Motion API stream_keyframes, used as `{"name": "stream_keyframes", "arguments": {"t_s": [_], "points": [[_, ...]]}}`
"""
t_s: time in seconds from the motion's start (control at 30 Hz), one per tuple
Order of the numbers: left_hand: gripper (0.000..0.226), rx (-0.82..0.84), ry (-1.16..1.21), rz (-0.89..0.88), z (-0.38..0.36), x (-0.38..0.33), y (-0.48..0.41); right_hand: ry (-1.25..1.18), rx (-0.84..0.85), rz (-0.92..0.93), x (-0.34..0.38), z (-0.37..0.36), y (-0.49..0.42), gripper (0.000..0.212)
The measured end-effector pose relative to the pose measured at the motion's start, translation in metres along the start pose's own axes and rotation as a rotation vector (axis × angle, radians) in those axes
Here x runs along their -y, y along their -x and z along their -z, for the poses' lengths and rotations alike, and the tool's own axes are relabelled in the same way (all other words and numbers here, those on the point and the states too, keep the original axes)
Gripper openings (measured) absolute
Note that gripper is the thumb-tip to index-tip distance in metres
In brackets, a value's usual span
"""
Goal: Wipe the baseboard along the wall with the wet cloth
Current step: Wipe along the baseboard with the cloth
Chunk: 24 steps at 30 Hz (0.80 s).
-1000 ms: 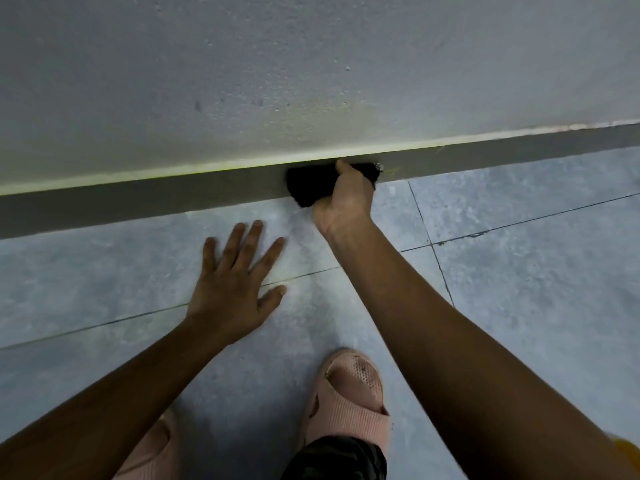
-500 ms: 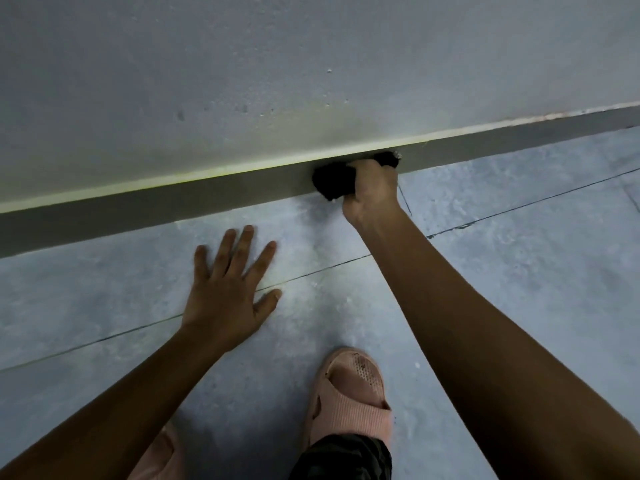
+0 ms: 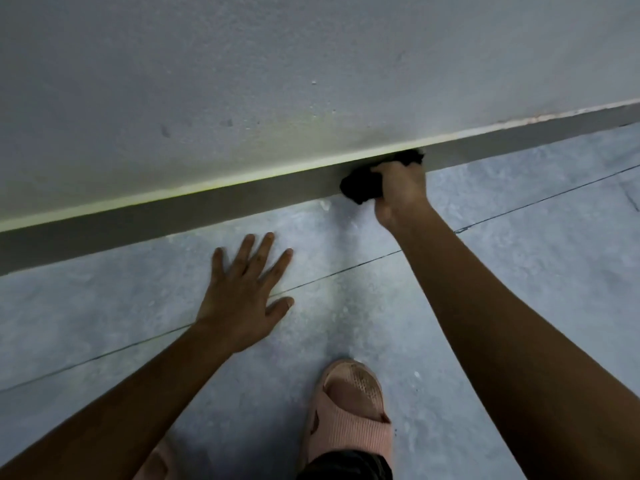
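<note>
A grey baseboard (image 3: 214, 211) runs along the foot of a pale wall (image 3: 277, 81), slanting up to the right. My right hand (image 3: 401, 192) is closed around a bunched black cloth (image 3: 362, 185) and presses it against the baseboard right of centre. Part of the cloth sticks out above my fingers; the rest is hidden by the hand. My left hand (image 3: 244, 292) lies flat on the floor with fingers spread, a short way in front of the baseboard and left of the cloth.
The floor (image 3: 519, 271) is grey-blue tile with thin dark joints. My foot in a pink slipper (image 3: 348, 410) stands near the bottom centre, and a second slipper (image 3: 157, 462) shows at the lower edge.
My right hand has slid the black cloth to the right along the baseboard. The left hand stays flat on the floor.
</note>
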<state>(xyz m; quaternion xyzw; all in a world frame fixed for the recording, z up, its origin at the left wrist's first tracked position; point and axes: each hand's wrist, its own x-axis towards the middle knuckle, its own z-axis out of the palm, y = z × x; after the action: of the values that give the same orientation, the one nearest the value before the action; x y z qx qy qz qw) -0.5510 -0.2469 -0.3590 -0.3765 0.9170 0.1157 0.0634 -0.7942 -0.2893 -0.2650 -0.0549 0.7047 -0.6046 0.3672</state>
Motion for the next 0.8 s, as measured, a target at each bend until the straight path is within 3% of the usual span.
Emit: {"name": "stream_keyframes", "arguments": {"t_s": [0.1, 0.23, 0.33, 0.47, 0.57, 0.67, 0.73, 0.8], "points": [[0.075, -0.001, -0.003, 0.008, -0.003, 0.0, 0.001, 0.176, -0.074, -0.003, -0.001, 0.005, -0.01, 0.042], [0.072, 0.0, -0.005, 0.002, -0.003, 0.0, 0.0, 0.37, 0.011, -0.08, -0.015, -0.001, -0.007, 0.037], [0.072, -0.022, -0.002, 0.001, -0.004, 0.0, 0.0, 0.356, 0.071, -0.047, -0.017, 0.006, -0.002, 0.028], [0.073, -0.022, -0.011, 0.009, -0.005, -0.001, 0.0, 0.247, -0.025, 0.088, 0.002, 0.013, -0.016, 0.022], [0.072, -0.025, -0.016, 0.015, -0.006, -0.001, 0.0, 0.478, -0.044, 0.035, 0.0, 0.009, -0.019, 0.025], [0.072, -0.025, -0.014, 0.018, -0.006, -0.002, 0.0, 0.617, 0.044, -0.061, -0.008, 0.01, -0.016, 0.021], [0.072, -0.033, -0.016, 0.015, -0.007, -0.002, 0.0, 0.568, 0.035, -0.024, -0.004, 0.013, -0.017, 0.009], [0.072, -0.035, -0.013, 0.018, -0.007, -0.001, 0.0, 0.476, 0.008, 0.036, 0.001, 0.015, -0.018, 0.024]]}}
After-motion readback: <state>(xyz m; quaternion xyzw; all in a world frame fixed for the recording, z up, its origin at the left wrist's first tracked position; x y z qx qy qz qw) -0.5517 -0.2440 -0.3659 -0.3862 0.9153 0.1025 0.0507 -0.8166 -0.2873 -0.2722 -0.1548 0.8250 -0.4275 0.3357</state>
